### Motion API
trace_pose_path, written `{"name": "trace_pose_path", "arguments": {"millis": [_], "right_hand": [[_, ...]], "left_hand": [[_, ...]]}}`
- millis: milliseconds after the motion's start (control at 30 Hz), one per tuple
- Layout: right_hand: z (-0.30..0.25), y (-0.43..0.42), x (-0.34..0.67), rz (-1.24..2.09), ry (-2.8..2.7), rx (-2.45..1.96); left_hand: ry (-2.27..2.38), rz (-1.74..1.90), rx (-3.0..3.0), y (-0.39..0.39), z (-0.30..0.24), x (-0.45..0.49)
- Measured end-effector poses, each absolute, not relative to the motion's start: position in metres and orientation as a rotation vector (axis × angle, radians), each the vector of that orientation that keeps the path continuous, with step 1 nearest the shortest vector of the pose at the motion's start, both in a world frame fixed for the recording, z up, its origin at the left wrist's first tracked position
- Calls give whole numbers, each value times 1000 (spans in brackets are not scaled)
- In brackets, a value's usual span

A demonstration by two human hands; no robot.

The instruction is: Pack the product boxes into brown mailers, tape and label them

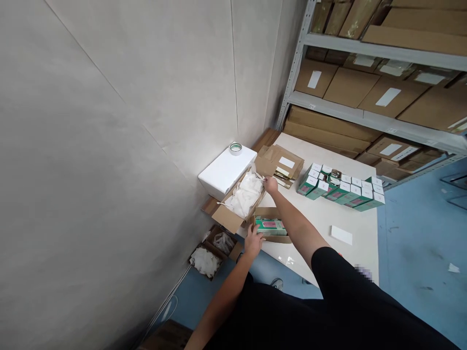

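Note:
My left hand rests against the near end of a small open cardboard box that holds a green and pink product box; its fingers curl on the box's edge. My right hand reaches out to the rim of a larger open carton full of white plastic bags, fingers pinched on a bit of white bag. Both boxes sit at the left edge of a white table.
A white foam box with a tape roll on it stands by the wall. Several green and white boxes are grouped mid-table, flattened cartons behind. A white card lies nearby. Shelves of cartons stand right; a floor box below.

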State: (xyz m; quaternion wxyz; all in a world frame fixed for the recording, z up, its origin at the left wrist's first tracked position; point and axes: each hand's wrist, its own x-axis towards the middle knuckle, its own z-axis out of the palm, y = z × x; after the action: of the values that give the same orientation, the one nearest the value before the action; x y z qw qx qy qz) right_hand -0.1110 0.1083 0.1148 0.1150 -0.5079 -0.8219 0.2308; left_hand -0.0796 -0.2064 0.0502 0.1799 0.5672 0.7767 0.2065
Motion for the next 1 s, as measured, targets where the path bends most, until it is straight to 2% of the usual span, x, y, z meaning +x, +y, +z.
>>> {"name": "trace_pose_path", "arguments": {"millis": [233,500,1000], "right_hand": [[134,120,-98,606,-2399,-1380],[169,126,-59,660,-2030,-1272],[193,66,115,681,-1518,-1112]], "left_hand": [[2174,586,1660,-203,46,-85],[2163,528,1653,-189,55,-88],[2101,601,1802,-137,37,-37]]}}
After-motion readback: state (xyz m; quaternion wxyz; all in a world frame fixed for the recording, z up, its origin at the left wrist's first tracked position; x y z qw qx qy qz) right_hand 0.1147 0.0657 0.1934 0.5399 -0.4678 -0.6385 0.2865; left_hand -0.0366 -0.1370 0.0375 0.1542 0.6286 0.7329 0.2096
